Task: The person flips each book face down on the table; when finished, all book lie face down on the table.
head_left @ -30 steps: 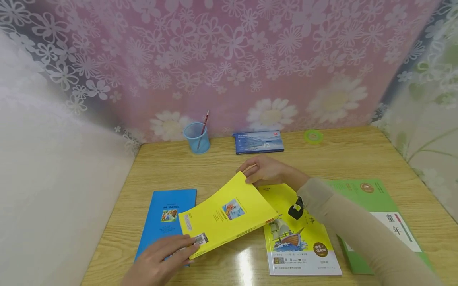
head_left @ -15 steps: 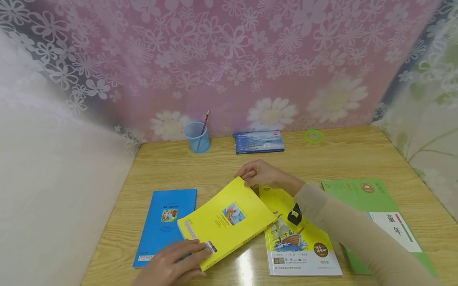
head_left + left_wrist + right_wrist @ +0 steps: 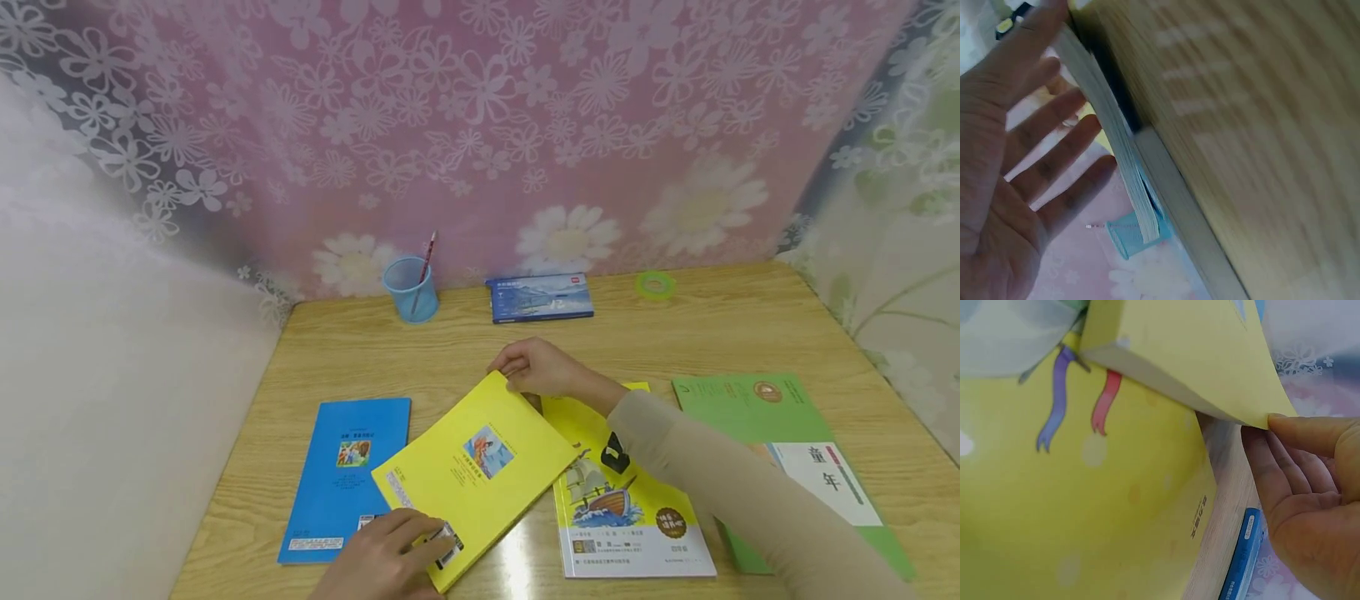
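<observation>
Yellow book [image 3: 474,467] tilting lower, sliding nearer under left hand [image 3: 390,560] fingers; right hand [image 3: 542,368] lowering pinched corner.

Head camera: high, facing forward and down over the whole wooden table [image 3: 720,333] to the floral backdrop. Left wrist camera: close under the yellow book [image 3: 1113,147], past the left hand [image 3: 1016,175]. Right wrist camera: close, sharing that book [image 3: 1191,356]

Even, bright overhead light with faint shadows; a white glare streak on the glossy table [image 3: 517,554] at lower centre of the head view, whose edges bow in wide-angle distortion; left wrist view motion-blurred, wood grain smeared; right wrist view soft at close range.
</observation>
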Demonstrator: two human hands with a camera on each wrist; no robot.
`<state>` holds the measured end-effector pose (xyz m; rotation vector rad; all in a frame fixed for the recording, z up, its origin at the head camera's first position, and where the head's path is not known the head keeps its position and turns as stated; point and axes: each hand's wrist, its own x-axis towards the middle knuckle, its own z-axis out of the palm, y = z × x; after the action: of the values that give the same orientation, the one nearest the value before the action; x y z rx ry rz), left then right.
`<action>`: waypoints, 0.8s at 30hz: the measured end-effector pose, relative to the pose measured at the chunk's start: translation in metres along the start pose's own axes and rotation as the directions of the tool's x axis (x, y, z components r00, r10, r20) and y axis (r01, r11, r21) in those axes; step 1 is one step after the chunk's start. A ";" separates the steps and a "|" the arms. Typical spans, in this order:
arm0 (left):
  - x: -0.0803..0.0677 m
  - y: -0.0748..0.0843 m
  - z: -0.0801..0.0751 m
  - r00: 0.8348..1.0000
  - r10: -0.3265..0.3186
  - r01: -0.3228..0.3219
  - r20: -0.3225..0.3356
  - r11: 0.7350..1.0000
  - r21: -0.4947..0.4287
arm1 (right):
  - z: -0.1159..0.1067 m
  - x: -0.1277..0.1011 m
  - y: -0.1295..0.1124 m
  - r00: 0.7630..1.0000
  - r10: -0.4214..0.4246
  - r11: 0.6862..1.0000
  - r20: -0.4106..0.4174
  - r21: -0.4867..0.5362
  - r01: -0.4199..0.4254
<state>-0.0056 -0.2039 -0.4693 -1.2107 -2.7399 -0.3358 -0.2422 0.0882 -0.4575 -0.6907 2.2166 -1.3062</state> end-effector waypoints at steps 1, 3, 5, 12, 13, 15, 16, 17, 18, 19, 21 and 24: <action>0.001 0.001 0.001 1.000 -0.005 0.005 0.012 1.000 -0.004 | 0.000 0.000 0.000 1.000 0.004 1.000 -0.005 -0.021 -0.004; 0.002 0.002 0.002 0.999 -0.022 0.023 0.039 1.000 -0.018 | 0.000 0.001 0.001 1.000 0.001 0.997 -0.010 -0.074 -0.002; 0.002 0.003 0.003 0.998 -0.032 0.034 0.055 0.999 -0.033 | 0.000 0.001 0.002 1.000 -0.004 0.993 -0.013 -0.121 0.002; 0.001 0.002 0.009 0.998 -0.067 0.067 0.018 0.998 -0.002 | 0.003 -0.003 0.001 1.000 -0.010 0.982 -0.001 -0.187 0.010; 0.001 0.002 0.008 0.996 -0.080 0.080 0.026 0.997 0.007 | 0.004 -0.003 0.001 1.000 -0.015 0.979 0.012 -0.203 0.017; 0.000 0.002 0.007 0.991 -0.115 0.114 0.071 0.993 0.020 | 0.004 -0.005 0.000 0.998 -0.025 0.972 0.050 -0.233 0.036; 0.000 0.001 0.005 0.986 -0.135 0.133 0.095 0.991 0.024 | 0.005 -0.006 -0.001 0.997 -0.031 0.966 0.070 -0.254 0.048; 0.000 0.001 0.003 0.980 -0.156 0.155 0.121 0.988 0.020 | 0.006 -0.007 -0.002 0.995 -0.038 0.959 0.091 -0.276 0.061; 0.000 0.000 0.002 0.974 -0.176 0.175 0.142 0.984 0.018 | 0.006 -0.008 -0.002 0.993 -0.044 0.951 0.110 -0.300 0.075; 0.000 -0.001 0.000 0.968 -0.196 0.196 0.155 0.980 0.013 | 0.007 -0.009 -0.002 0.991 -0.049 0.943 0.128 -0.322 0.088; 0.000 -0.004 -0.002 0.961 -0.226 0.228 0.159 0.974 0.002 | 0.008 -0.011 -0.003 0.986 -0.059 0.924 0.158 -0.364 0.114; -0.001 -0.009 -0.004 0.947 -0.286 0.293 0.149 0.956 -0.025 | 0.009 -0.016 -0.004 0.977 -0.090 0.896 0.195 -0.412 0.165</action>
<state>-0.0115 -0.2114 -0.4669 -0.8691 -3.0570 -0.3565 -0.2238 0.0912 -0.4558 -1.0831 2.3640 -0.7766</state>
